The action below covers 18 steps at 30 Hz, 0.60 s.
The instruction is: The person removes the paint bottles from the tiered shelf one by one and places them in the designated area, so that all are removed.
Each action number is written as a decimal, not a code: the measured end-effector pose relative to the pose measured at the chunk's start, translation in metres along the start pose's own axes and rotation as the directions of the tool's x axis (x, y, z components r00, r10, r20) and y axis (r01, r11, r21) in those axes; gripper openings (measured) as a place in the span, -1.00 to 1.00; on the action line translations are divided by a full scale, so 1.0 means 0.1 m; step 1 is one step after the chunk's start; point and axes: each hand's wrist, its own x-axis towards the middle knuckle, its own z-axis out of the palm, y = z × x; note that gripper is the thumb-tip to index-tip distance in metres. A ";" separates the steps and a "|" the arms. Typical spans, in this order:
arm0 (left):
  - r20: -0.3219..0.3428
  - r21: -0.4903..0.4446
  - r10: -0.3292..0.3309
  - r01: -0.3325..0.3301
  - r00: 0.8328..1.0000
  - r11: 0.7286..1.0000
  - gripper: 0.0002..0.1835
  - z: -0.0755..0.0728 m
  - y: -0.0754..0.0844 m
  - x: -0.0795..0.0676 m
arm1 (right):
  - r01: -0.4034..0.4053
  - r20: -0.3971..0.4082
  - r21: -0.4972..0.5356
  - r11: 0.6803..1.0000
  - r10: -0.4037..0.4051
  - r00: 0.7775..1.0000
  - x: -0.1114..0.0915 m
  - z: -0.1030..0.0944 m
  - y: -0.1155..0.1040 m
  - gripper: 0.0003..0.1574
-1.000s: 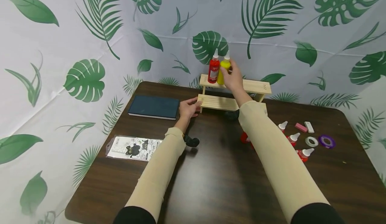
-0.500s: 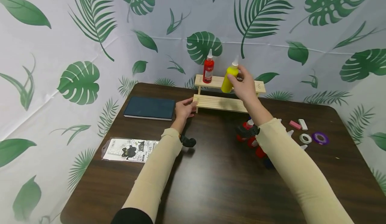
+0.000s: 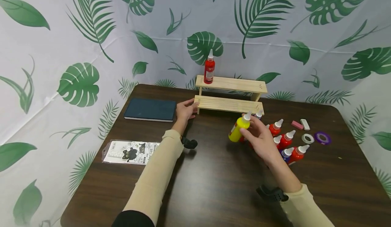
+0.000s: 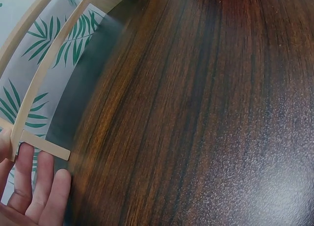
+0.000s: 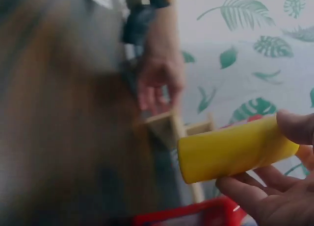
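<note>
My right hand [image 3: 262, 141] grips a yellow squeeze bottle [image 3: 239, 129] with a white pointed cap, tilted in the air in front of the shelf's right end. In the right wrist view the smooth yellow bottle [image 5: 230, 150] lies between thumb and fingers. My left hand [image 3: 185, 111] holds the left end of a two-tier wooden shelf [image 3: 227, 104], thumb at the lower board. The left wrist view shows its fingers against the shelf's leg [image 4: 45, 145]. One red squeeze bottle [image 3: 209, 72] stands upright on the top tier, near its left end.
Several red and blue squeeze bottles [image 3: 286, 139] stand right of my right hand, partly hidden by it. Beyond them lie a pink block [image 3: 297, 125], a white block [image 3: 304, 124], a white roll [image 3: 307, 138] and a purple roll [image 3: 322, 138]. A dark notebook [image 3: 149, 109] and cat-printed packet [image 3: 129, 152] lie left.
My right hand has lifted the yellow bottle off the top tier and brought it down, rightward and nearer. The left hand stays at the shelf's end. The head view has shifted slightly.
</note>
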 end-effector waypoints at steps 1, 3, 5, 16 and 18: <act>-0.001 0.000 -0.004 0.004 1.000 1.000 -0.63 0.00 0.00 0.00 | -0.001 -0.012 -0.006 1.000 0.000 1.000 -0.07 0.02 0.07 -0.33; -0.001 -0.002 -0.013 0.013 1.000 1.000 -0.63 0.00 0.00 0.01 | 0.008 -0.041 -0.014 1.000 -0.009 0.999 -0.18 0.07 0.20 -0.37; 0.000 -0.005 -0.019 0.019 1.000 1.000 -0.63 -0.01 0.01 0.02 | 0.034 -0.078 -0.009 0.999 -0.034 0.996 -0.27 0.12 0.31 -0.41; -0.008 0.001 -0.013 0.013 1.000 1.000 -0.63 -0.01 0.01 0.02 | 0.064 -0.181 0.073 0.995 -0.050 0.982 -0.34 0.30 0.49 -0.41; -0.003 0.000 -0.017 0.017 1.000 1.000 -0.63 0.00 0.01 0.02 | 0.057 -0.191 0.056 0.997 -0.045 0.981 -0.34 0.30 0.52 -0.40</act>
